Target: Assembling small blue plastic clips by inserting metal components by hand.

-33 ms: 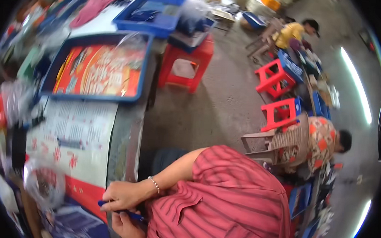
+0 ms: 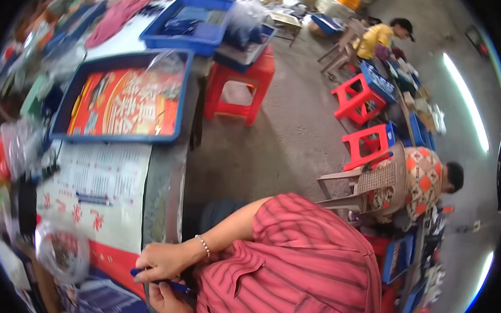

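A slim blue pen (image 2: pixel 180 287) is held between my two hands, close to the table's near edge. My right hand (image 2: pixel 163 261), with a beaded bracelet at its wrist, is closed round one part of it, and a blue end sticks out past the fingers. Just below, my left hand (image 2: pixel 169 303) pinches at the same pen from the other side; part of its grip is hidden. Two dark pens (image 2: pixel 93 199) lie on a printed sheet (image 2: pixel 116 169) beyond my hands. Near the sheet's red border rests a clear plastic bag (image 2: pixel 61 248) with small items in it.
A blue-rimmed tray (image 2: pixel 115 139) with a red printed sheet and some pens sits on the table. Beyond it are a blue bin (image 2: pixel 154 38) and a red stool (image 2: pixel 240 82) bearing another tray. Two people sit at a bench on the right, near red stools (image 2: pixel 358 97).
The view has shifted slightly, so the table and trays sit a little lower in the picture. Both hands keep hold of the pen in nearly the same place.
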`<state>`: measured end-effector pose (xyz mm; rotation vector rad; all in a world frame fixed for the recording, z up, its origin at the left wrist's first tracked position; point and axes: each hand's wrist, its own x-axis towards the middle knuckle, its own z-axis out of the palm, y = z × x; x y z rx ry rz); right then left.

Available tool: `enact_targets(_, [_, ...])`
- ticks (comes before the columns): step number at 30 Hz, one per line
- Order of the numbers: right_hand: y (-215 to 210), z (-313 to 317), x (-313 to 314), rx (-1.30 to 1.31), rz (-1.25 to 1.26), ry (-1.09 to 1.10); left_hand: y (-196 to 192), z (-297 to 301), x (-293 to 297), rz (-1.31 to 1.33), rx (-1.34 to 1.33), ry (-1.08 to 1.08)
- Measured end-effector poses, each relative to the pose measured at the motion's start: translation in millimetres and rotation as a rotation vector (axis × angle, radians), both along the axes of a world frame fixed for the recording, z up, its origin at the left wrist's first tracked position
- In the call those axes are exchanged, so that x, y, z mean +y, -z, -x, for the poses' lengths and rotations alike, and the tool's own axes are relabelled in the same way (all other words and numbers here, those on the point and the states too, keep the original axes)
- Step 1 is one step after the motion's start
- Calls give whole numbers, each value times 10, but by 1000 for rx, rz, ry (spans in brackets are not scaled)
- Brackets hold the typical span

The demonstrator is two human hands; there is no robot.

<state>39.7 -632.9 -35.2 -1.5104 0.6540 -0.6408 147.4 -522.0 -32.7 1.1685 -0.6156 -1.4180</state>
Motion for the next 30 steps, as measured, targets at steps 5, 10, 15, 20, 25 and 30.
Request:
enact_targets(5, [46,176,-59,7,315,216,-159,139,-172,-149,-260,44])
enact_targets(10, [77,162,-127,-56,146,152,-233,221,-225,-102,-228,60])
enact_targets(15, [129,92,-98,69,244,114,-349,215,-172,-103,-158,15])
enact_targets(20, [131,-3,-57,-203,438,246,-130,83,-128,-63,-410,48])
enact_targets(25, [21,135,-224,1,234,-67,-211,26,-177,-213,-254,118])
enact_targets(30, [-17,114,-146,54,79,-152,-144,-40,-44,-171,-126,122])
